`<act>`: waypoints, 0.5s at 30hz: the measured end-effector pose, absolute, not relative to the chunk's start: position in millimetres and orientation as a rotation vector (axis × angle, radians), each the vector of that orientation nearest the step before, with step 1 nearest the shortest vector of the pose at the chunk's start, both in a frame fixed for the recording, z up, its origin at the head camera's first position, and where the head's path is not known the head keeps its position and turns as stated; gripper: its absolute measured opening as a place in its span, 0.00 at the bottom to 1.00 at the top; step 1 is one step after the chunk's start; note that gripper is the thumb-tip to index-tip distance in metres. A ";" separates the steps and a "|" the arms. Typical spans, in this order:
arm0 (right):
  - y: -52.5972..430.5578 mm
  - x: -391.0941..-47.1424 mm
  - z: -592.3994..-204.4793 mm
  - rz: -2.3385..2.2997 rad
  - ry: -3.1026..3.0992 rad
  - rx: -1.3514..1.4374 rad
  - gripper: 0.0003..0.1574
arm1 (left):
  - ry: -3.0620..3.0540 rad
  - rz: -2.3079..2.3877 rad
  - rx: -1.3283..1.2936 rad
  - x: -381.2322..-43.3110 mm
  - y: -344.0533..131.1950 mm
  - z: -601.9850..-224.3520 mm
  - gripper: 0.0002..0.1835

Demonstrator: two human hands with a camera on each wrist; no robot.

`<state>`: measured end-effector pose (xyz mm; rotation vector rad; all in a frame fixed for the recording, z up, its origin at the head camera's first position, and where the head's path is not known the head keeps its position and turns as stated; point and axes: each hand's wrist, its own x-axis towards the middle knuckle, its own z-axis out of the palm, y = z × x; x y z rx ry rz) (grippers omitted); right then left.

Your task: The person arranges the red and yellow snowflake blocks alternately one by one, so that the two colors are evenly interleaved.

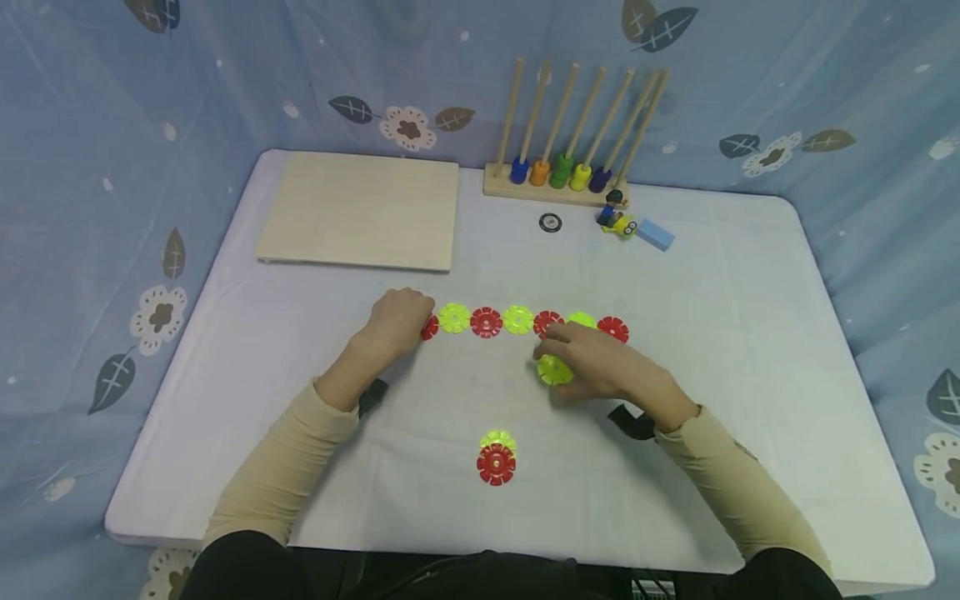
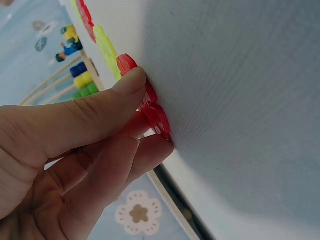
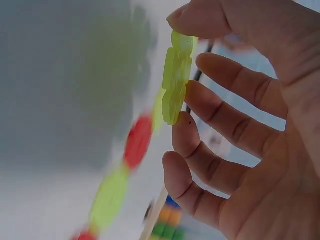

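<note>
Fingers of the right hand (image 1: 596, 360) pinch a lime-green plastic flower-shaped disc (image 1: 553, 370) by its rim, near side of the disc row (image 1: 486, 322) on the desk (image 1: 405, 483); so slim a hold could slip. The left hand (image 1: 396, 322) clamps the leftmost red plastic disc (image 1: 429, 328); tugging might skew the row.

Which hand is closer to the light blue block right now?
Right. The right hand, pinching a yellow-green flower disc, is nearer the person than the light blue block and slightly left of it; the left hand, on a red disc, is much farther left.
</note>
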<state>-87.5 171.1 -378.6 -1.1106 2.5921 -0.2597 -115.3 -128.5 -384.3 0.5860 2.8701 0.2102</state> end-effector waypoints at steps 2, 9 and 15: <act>189.6 -91.8 -377.3 -0.285 2.638 -1.021 0.30 | 2.867 0.213 0.581 -115.6 -128.6 -383.8 0.07; 249.4 -107.9 -380.5 -0.317 2.739 -0.728 0.30 | 2.860 0.201 0.577 -115.9 -128.7 -382.9 0.07; 280.0 -116.2 -385.3 -0.322 2.736 -0.564 0.29 | 2.861 0.196 0.578 -115.3 -128.2 -382.8 0.07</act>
